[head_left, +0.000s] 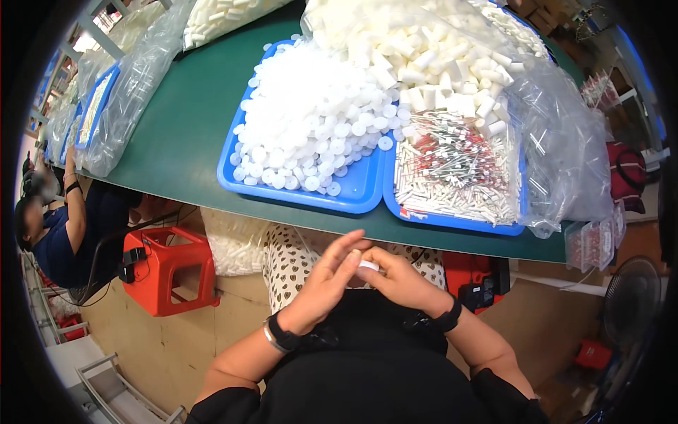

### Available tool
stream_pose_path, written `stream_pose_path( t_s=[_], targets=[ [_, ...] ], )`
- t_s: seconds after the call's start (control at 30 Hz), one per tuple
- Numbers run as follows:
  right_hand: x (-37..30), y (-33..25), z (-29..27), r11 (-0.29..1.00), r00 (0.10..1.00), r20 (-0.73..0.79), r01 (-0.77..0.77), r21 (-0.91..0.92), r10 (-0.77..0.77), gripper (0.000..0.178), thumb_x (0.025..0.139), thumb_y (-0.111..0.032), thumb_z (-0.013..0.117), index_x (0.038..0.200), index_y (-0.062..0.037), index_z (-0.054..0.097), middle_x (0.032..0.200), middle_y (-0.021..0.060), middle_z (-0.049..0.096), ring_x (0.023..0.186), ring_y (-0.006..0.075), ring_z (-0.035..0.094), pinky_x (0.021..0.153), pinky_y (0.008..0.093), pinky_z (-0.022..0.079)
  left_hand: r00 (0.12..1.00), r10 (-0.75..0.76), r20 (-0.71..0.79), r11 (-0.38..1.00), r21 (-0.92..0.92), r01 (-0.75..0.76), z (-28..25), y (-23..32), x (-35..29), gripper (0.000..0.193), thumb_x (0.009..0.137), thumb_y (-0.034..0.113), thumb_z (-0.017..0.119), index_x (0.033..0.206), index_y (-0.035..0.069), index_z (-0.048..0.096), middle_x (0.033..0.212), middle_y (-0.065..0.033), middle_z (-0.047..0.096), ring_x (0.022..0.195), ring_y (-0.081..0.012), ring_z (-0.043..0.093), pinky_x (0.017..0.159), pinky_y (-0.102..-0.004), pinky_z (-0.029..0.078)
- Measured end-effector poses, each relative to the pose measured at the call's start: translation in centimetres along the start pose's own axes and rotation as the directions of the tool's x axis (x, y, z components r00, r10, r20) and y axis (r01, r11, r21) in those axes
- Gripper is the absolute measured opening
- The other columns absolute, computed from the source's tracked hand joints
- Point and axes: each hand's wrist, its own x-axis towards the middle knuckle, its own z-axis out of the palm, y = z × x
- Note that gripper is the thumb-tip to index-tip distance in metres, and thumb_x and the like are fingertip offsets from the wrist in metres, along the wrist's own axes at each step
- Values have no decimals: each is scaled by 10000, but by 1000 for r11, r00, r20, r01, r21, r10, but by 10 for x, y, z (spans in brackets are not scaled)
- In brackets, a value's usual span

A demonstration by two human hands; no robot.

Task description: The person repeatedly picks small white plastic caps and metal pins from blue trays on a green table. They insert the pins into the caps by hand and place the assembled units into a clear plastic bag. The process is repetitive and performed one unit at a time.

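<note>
Over my lap, just in front of the table's near edge, both hands are close together. Between the thumb and forefinger of my right hand [401, 280] is a small white piece [369, 266]; its full shape is hidden by the fingers. My left hand [321, 286] is beside it, fingers stretched forward and thumb tip next to the piece. Beyond my hands, a blue tray [304, 198] holds a heap of translucent white discs [304, 127]. A second blue tray [459, 223] to its right holds thin white sticks [452, 201] and red and green-tinted pins [459, 152].
A clear bag of cream foam cylinders [424, 56] spills toward the trays on the green table [176, 134]. Plastic sheeting [565, 148] hangs at the right. A red stool [169, 272] stands left, near a seated co-worker [63, 219]. A fan [632, 300] is at the right.
</note>
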Motion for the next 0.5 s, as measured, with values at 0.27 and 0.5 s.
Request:
stream_pose_path(
  t_s=[0.27,0.5],
  targets=[
    [-16,-33,-17,647,917,-87,205,-734,-389,326,870,-206,717,1112,-3,634,916,181,684,780,353,680,666,390,541,989,127,-70,874,480,-78,-23,36,-4,268,991,152,562,1229,31,585,1139,-42,652,989,-108,590,789,-266,501],
    [-9,-94,-109,518,591,-537,-223,-826,-602,243,900,-187,673,1056,-20,590,827,155,650,683,336,645,592,429,486,820,545,175,483,734,-477,4,71,43,220,946,70,606,1152,-7,605,1103,-106,640,888,-162,633,773,-274,504]
  ],
)
